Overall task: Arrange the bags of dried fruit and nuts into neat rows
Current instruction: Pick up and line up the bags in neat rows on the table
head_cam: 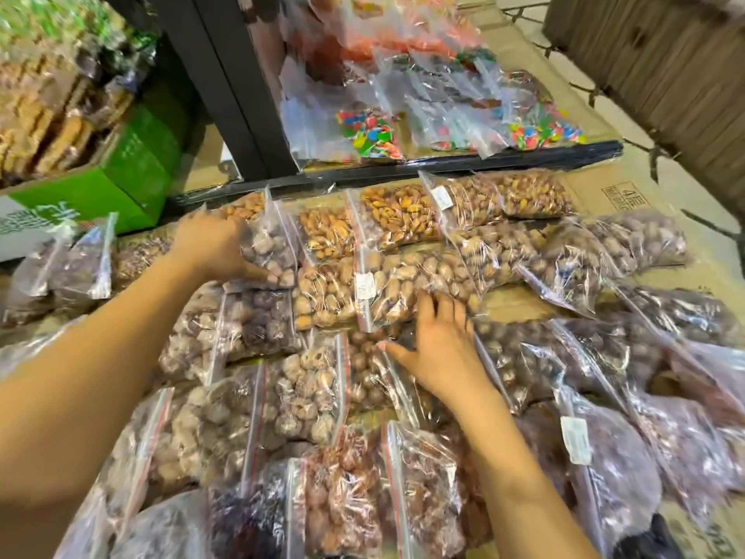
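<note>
Several clear zip bags of nuts and dried fruit lie in rough rows on flattened cardboard (629,197). My left hand (213,246) grips a bag of pale dried fruit (269,248) at the upper left, thumb under its lower edge. My right hand (437,346) lies flat, fingers spread, on a bag of round brown nuts (369,371), its fingertips touching a bag of light-brown nuts (407,284) above. Bags of almonds (397,215) fill the far row. Dark dried fruit bags (604,445) crowd the right side.
A green carton (133,163) of wrapped biscuits stands at the back left beside a dark metal post (238,94). Bags of colourful candy (371,133) lie behind a black rail. A wooden crate (661,66) sits at the upper right.
</note>
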Demonstrator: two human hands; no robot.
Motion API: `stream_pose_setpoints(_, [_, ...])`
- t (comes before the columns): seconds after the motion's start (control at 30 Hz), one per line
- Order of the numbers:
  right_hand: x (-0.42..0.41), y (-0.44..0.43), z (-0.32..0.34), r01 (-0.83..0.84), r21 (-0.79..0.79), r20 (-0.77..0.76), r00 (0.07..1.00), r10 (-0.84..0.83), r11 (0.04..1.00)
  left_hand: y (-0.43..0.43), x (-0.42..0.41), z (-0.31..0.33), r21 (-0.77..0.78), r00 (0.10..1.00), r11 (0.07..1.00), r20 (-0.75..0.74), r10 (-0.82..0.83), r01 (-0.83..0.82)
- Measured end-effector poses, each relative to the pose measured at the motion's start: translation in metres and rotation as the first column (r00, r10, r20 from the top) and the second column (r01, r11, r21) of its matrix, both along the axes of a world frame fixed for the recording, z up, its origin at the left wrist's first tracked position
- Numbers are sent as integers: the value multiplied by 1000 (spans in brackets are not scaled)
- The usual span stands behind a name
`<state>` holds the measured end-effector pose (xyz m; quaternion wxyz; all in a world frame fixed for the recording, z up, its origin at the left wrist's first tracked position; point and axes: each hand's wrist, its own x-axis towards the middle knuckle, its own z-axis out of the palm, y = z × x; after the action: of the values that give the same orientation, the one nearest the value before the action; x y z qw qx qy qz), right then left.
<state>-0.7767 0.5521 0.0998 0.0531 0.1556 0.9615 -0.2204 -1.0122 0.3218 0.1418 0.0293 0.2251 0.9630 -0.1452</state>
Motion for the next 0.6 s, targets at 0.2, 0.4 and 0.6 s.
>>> stream_pose_setpoints(0.2, [12, -4, 21, -21, -61, -3, 1000, 21, 998, -20, 34, 13, 556, 984, 831, -135, 117, -23])
stream_pose_setpoints(0.4, [38, -60, 76, -86, -600, -109, 994, 25, 795, -4, 133, 80, 958, 922, -158, 277, 272, -241])
stream_pose_setpoints(0.6, [72, -100, 87, -22, -801, -244, 924, -294, 598, 24, 244, 88, 706, 757, -294, 642, -119, -644])
